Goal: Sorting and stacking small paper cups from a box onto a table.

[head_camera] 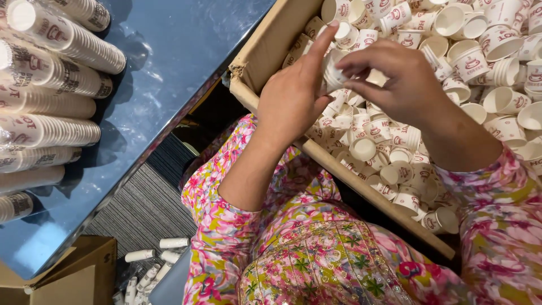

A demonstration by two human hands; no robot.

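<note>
Head view, looking down. Left hand [293, 96] and right hand [395, 76] are meeting over a cardboard box [265, 51], both closing their fingers round one short stack of small paper cups [334, 70] — L hand cupping it from the side w/ forefinger raised, R hand pinching it from above. The stack is hanging just above the loose cups [480, 62] that are filling the box. Progress, as a judgement: several long nested cup stacks [51, 85], in clear wrap, are already lying side by side on the blue table [169, 62] at left — that much looks done; the box is holding a great many unstacked cups, so most seems left. Narrow white rolls [152, 257] are lying on the floor.
</note>
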